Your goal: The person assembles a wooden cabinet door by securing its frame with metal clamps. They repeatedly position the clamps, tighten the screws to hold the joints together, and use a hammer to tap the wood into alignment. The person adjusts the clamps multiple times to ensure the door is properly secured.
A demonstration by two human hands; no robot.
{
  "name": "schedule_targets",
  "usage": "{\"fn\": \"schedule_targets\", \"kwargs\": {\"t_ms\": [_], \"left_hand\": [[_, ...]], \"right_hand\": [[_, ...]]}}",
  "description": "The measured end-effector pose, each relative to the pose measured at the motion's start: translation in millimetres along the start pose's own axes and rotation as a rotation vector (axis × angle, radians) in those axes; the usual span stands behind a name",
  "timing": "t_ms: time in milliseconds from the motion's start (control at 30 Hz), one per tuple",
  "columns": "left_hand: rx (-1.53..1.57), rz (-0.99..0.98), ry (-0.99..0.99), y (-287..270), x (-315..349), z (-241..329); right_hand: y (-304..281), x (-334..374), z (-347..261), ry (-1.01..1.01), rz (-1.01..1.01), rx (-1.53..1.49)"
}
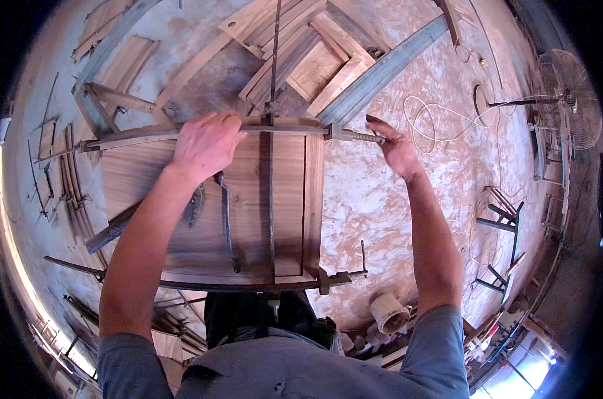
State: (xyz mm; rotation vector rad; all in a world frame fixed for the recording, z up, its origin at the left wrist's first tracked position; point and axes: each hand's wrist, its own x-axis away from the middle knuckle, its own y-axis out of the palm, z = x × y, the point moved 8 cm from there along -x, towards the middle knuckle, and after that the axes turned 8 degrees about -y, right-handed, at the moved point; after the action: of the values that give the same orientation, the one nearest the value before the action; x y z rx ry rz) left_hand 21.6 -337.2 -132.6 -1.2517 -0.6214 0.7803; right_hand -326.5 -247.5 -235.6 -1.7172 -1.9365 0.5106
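In front of me lies a framed wooden panel (285,193) with bar clamps on it. A long bar clamp (288,129) runs along its far edge. My left hand (208,143) is closed, its fingers curled over this clamp and the panel's far edge. At the clamp's right end, beyond the panel, my right hand (400,151) has its fingers closed round the end of the threaded screw (361,135). Another bar clamp (295,286) spans the near edge, and a dark bar (271,206) crosses the panel from far to near. A cranked metal rod (227,223) rests on the panel.
Stacked wooden frames (321,70) and a weathered bluish beam (381,70) lie beyond the panel. A pale cable (441,136) loops over the floor towards a standing fan (571,100) at right. Near my right arm stands a whitish bucket (389,312). Several loose bars (72,166) lie left.
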Motion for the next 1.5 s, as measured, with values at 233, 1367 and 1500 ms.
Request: {"fn": "schedule_targets", "kwargs": {"t_ms": [233, 1367, 1500], "left_hand": [[-0.018, 0.016, -0.026, 4.4, 5.5, -7.8], [0.048, 0.041, 0.053, -2.1, 1.7, 0.0], [0.025, 0.100, 0.056, -3.0, 5.0, -2.4]], "right_hand": [[53.3, 75.6, -11.2, 0.456, 0.192, -0.735], [-8.6, -22.9, -31.9, 0.682, 0.016, -0.366], [-38.4, -24.9, -58.6, 0.202, 0.110, 0.093]]}}
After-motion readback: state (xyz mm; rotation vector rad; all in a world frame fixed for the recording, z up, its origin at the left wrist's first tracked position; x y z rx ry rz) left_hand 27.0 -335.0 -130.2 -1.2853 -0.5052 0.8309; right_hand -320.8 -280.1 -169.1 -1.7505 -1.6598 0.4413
